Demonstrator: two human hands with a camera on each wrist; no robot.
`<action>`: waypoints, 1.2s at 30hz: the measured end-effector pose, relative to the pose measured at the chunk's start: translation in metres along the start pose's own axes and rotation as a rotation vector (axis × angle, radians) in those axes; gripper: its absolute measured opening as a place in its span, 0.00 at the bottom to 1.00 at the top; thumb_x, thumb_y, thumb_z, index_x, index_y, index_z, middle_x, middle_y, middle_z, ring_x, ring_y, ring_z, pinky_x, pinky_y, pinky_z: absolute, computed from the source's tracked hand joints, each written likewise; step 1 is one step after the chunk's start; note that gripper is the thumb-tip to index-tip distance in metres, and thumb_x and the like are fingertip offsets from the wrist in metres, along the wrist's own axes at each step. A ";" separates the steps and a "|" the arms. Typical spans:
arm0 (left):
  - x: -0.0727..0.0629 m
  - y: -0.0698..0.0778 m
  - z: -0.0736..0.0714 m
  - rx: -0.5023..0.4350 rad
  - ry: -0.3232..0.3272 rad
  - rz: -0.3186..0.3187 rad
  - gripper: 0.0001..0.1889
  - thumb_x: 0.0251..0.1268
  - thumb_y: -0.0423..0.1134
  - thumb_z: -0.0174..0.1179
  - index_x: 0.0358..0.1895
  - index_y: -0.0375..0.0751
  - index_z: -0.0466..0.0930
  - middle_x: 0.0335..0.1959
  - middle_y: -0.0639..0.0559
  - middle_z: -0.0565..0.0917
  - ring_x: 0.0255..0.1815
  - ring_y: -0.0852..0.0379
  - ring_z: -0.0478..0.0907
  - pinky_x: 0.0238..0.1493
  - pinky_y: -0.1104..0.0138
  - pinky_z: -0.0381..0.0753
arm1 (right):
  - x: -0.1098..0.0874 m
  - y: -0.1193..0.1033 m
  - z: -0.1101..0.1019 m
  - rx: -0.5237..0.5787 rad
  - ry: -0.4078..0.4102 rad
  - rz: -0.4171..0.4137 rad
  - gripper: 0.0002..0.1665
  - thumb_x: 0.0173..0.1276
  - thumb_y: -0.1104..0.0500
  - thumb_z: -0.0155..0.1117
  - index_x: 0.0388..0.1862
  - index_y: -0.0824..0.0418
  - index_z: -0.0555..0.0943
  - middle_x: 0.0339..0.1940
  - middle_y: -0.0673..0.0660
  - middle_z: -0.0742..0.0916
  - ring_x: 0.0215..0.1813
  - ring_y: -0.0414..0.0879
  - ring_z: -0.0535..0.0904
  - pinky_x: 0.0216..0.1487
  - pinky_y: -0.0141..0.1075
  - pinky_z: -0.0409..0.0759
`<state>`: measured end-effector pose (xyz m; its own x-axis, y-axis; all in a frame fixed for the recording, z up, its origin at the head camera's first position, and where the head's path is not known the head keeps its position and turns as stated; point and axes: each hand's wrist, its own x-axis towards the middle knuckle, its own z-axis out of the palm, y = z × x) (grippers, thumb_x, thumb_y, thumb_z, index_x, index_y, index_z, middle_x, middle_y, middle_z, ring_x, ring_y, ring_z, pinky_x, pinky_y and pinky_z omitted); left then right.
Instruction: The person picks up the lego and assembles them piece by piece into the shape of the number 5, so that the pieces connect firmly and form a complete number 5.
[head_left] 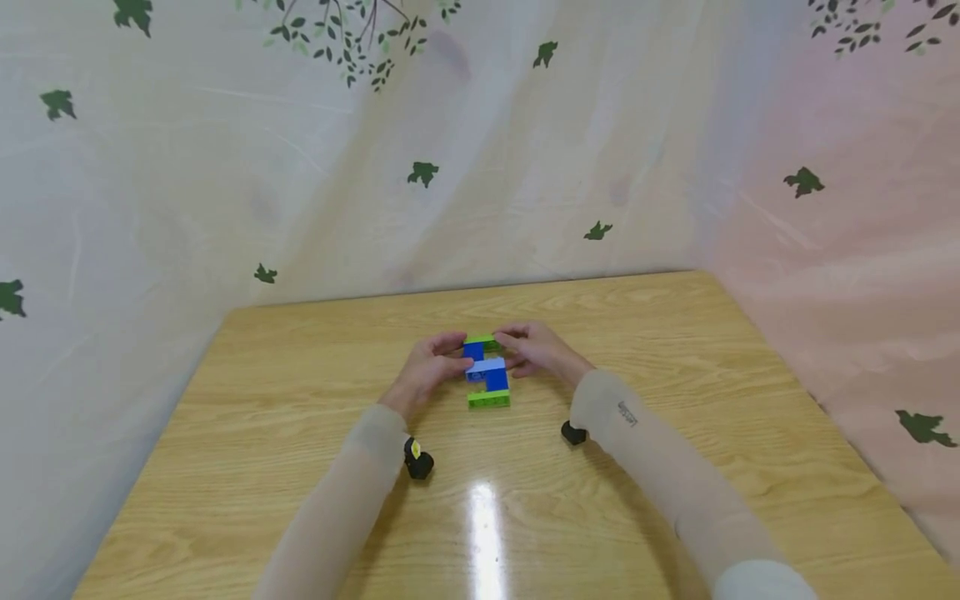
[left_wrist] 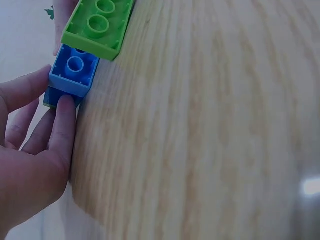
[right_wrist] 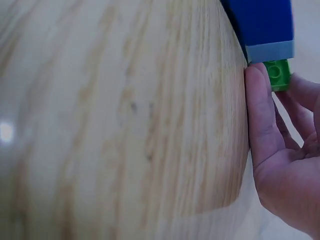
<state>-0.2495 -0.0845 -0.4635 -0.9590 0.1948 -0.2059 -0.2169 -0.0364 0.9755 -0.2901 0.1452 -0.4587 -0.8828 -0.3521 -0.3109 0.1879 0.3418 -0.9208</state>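
Note:
A zigzag build of toy building bricks lies on the table between both hands. It has a near green brick, a light blue brick across the middle, a far green brick and dark blue bricks joining them. My left hand grips the build's left side, thumb and fingers at the blue bricks. From the right, my right hand pinches the far green brick between thumb and fingers. Hollow undersides with round tubes face the left wrist camera on the green brick.
The wooden table carries a bright light reflection near its front. Behind it hangs a pale cloth with leaf prints, continuing along both sides. Black wrist devices sit under the sleeves, close over the tabletop.

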 end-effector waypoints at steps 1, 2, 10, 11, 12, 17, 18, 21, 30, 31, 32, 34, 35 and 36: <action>0.000 0.000 0.001 0.000 0.003 0.003 0.32 0.62 0.22 0.67 0.70 0.33 0.71 0.66 0.37 0.76 0.65 0.43 0.76 0.64 0.56 0.77 | 0.000 0.000 0.000 -0.007 0.002 0.001 0.28 0.78 0.46 0.60 0.70 0.59 0.75 0.64 0.63 0.80 0.45 0.52 0.87 0.42 0.44 0.88; 0.000 0.000 0.001 0.002 0.008 0.003 0.31 0.62 0.22 0.67 0.70 0.33 0.72 0.66 0.38 0.77 0.65 0.44 0.76 0.64 0.56 0.77 | 0.001 0.000 0.000 -0.010 0.006 0.002 0.28 0.78 0.47 0.60 0.70 0.59 0.76 0.64 0.63 0.80 0.45 0.52 0.87 0.41 0.44 0.88; 0.001 0.000 0.004 -0.024 0.051 -0.001 0.36 0.61 0.22 0.67 0.74 0.36 0.66 0.69 0.37 0.73 0.68 0.42 0.74 0.64 0.54 0.77 | 0.000 -0.003 -0.002 -0.012 0.009 0.015 0.28 0.78 0.47 0.60 0.70 0.59 0.76 0.67 0.63 0.79 0.46 0.52 0.87 0.42 0.44 0.88; 0.001 0.001 0.004 -0.029 0.057 -0.004 0.37 0.61 0.21 0.67 0.74 0.36 0.65 0.70 0.37 0.73 0.68 0.42 0.73 0.64 0.54 0.77 | 0.001 -0.003 -0.002 -0.009 0.006 0.018 0.28 0.78 0.47 0.60 0.70 0.59 0.75 0.67 0.63 0.79 0.46 0.52 0.87 0.42 0.44 0.88; 0.001 0.001 0.003 -0.032 0.062 -0.004 0.38 0.61 0.21 0.67 0.75 0.36 0.64 0.70 0.37 0.73 0.68 0.42 0.73 0.64 0.54 0.77 | 0.001 -0.003 -0.002 -0.008 0.005 0.020 0.28 0.78 0.47 0.60 0.71 0.59 0.75 0.67 0.62 0.79 0.46 0.52 0.87 0.42 0.44 0.88; 0.000 0.004 0.001 -0.044 0.060 0.001 0.38 0.62 0.22 0.67 0.75 0.36 0.63 0.70 0.37 0.72 0.69 0.42 0.72 0.65 0.55 0.76 | 0.004 -0.005 0.000 -0.010 0.012 0.022 0.28 0.78 0.45 0.60 0.70 0.57 0.76 0.68 0.61 0.78 0.47 0.52 0.87 0.43 0.44 0.88; -0.001 0.004 0.001 -0.047 0.058 0.006 0.38 0.62 0.22 0.67 0.75 0.36 0.63 0.70 0.36 0.72 0.69 0.42 0.72 0.65 0.54 0.76 | 0.004 -0.006 0.000 -0.013 0.014 0.019 0.28 0.78 0.45 0.60 0.70 0.57 0.76 0.68 0.61 0.78 0.47 0.52 0.87 0.43 0.43 0.88; -0.002 0.004 0.000 -0.039 0.057 0.013 0.38 0.62 0.23 0.68 0.75 0.35 0.64 0.70 0.37 0.73 0.68 0.42 0.73 0.66 0.55 0.75 | 0.004 -0.007 0.001 -0.014 0.022 0.012 0.28 0.78 0.46 0.61 0.69 0.58 0.76 0.68 0.62 0.78 0.46 0.53 0.87 0.42 0.43 0.88; -0.006 -0.008 0.000 -0.026 0.061 -0.015 0.39 0.60 0.24 0.70 0.75 0.36 0.64 0.69 0.38 0.74 0.68 0.43 0.74 0.67 0.54 0.74 | -0.003 0.000 0.006 -0.004 0.020 0.057 0.28 0.77 0.48 0.62 0.69 0.61 0.77 0.67 0.64 0.80 0.44 0.53 0.88 0.42 0.44 0.88; -0.006 -0.008 0.000 -0.027 0.061 -0.014 0.39 0.60 0.24 0.70 0.75 0.36 0.64 0.69 0.38 0.74 0.68 0.42 0.74 0.67 0.54 0.74 | -0.004 0.000 0.006 -0.001 0.023 0.060 0.28 0.77 0.48 0.62 0.69 0.60 0.77 0.67 0.64 0.80 0.45 0.53 0.88 0.42 0.44 0.88; -0.006 -0.008 0.001 -0.028 0.062 -0.013 0.40 0.60 0.24 0.70 0.75 0.36 0.63 0.69 0.38 0.74 0.68 0.42 0.74 0.67 0.54 0.74 | -0.004 0.000 0.006 0.001 0.027 0.062 0.28 0.77 0.48 0.62 0.68 0.60 0.77 0.66 0.64 0.80 0.45 0.53 0.88 0.42 0.44 0.88; -0.006 -0.007 0.001 -0.030 0.061 -0.011 0.40 0.60 0.25 0.70 0.76 0.37 0.63 0.70 0.38 0.74 0.68 0.43 0.74 0.67 0.54 0.74 | -0.005 -0.002 0.006 0.005 0.037 0.064 0.27 0.77 0.47 0.62 0.68 0.60 0.77 0.66 0.63 0.80 0.46 0.53 0.87 0.42 0.43 0.88; -0.005 -0.006 0.001 -0.028 0.060 -0.008 0.40 0.60 0.25 0.70 0.76 0.37 0.63 0.69 0.38 0.74 0.68 0.43 0.74 0.67 0.55 0.74 | -0.005 -0.003 0.006 0.004 0.042 0.063 0.27 0.77 0.47 0.62 0.68 0.60 0.77 0.66 0.63 0.80 0.46 0.53 0.87 0.42 0.43 0.88; -0.005 -0.005 0.001 -0.024 0.061 -0.004 0.40 0.60 0.25 0.70 0.76 0.37 0.63 0.69 0.38 0.74 0.68 0.43 0.74 0.67 0.55 0.74 | -0.005 -0.004 0.006 0.000 0.046 0.061 0.28 0.77 0.47 0.62 0.68 0.60 0.77 0.66 0.63 0.80 0.46 0.53 0.87 0.42 0.43 0.88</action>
<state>-0.2432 -0.0846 -0.4669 -0.9672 0.1351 -0.2152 -0.2246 -0.0589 0.9727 -0.2838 0.1403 -0.4548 -0.8887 -0.2904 -0.3549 0.2417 0.3609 -0.9007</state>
